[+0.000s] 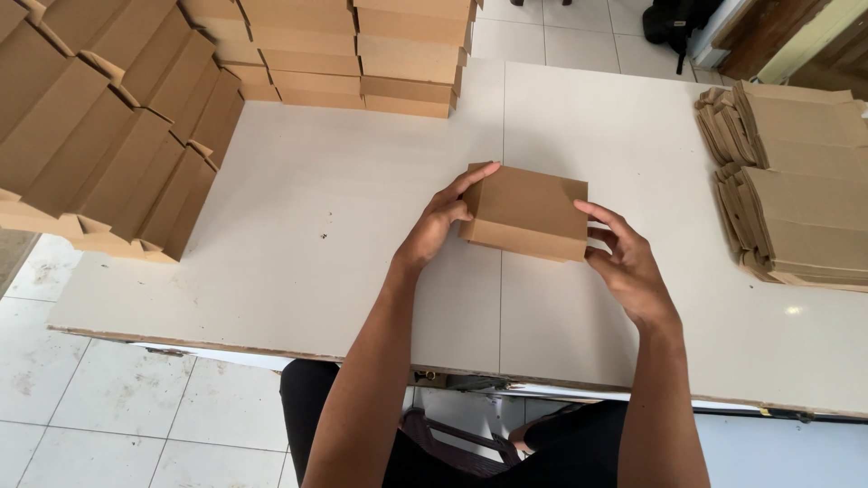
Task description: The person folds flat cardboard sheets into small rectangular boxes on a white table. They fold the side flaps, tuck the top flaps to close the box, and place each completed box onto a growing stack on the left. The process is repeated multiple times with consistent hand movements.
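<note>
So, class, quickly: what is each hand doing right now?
Left hand: closed on the folded cardboard box.
Right hand: fingers on the box's right side.

Both forearms bare, no sleeves, no watch or rings on left hand (437,223) or right hand (624,262). Dark trousers on legs, seen below the table (271,271) edge.

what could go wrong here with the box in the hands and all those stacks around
1. The small cardboard box is pinched only at its ends by the left hand and right hand; squeezing might dent its sides.
2. The leaning row of finished boxes overhangs the table edge at far left and might slide off if bumped.
3. The flat cardboard blanks sit close to the right elbow's path and might be knocked askew.
</note>
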